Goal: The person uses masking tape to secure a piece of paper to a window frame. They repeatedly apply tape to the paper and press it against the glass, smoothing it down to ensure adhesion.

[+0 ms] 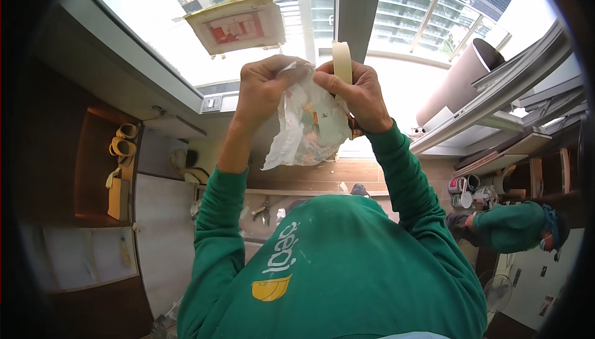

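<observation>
We're seeing both hands raised in front of the window. Left hand [266, 88] is closing tightly, thumb and curled fingers pinching the top edge of a crumpled, whitish see-through sheet [310, 128]. Sheet is hanging between the two hands, creased, lower edge ragged. Right hand [362, 94] is partly closing, gripping a cream roll of tape [343, 65] that is standing nearly edge-on between thumb and fingers; we're not able to tell whether any finger is passing through its core. Right thumb tip is pointing at the sheet's upper right edge; whether it's pinching the sheet too, we're not telling for sure. Beyond the left hand, a taped-edged panel with a reddish middle [235, 29] is showing against the glass. Far right, a co-worker [511, 224] in green is bending near some cans [457, 185]; a fan [498, 290] is standing close by.
</observation>
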A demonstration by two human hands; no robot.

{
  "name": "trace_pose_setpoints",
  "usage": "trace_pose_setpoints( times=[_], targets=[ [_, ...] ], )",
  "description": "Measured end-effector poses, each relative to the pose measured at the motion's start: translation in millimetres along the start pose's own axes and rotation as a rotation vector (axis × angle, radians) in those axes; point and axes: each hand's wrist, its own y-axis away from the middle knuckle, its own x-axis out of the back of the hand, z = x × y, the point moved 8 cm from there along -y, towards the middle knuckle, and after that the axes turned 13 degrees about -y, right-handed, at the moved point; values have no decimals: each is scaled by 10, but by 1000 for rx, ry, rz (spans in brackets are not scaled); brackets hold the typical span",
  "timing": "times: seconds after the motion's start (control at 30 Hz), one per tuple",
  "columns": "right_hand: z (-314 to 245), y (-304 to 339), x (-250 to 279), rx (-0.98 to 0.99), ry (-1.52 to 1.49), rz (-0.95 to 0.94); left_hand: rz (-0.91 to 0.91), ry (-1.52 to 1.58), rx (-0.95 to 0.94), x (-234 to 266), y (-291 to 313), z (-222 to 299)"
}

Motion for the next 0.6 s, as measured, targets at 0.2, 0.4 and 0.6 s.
trace_pose_setpoints(
  times=[0.2, 0.4, 0.6],
  targets=[
    [142, -67, -36, 94, 54, -18, 100, 178, 88, 55, 59, -164],
    [263, -68, -51, -17, -62, 127, 263, 212, 126, 99, 113, -274],
    [170, -96, -182, 49, 297, 104, 320, 20, -5, 180, 91, -162]
  ],
)
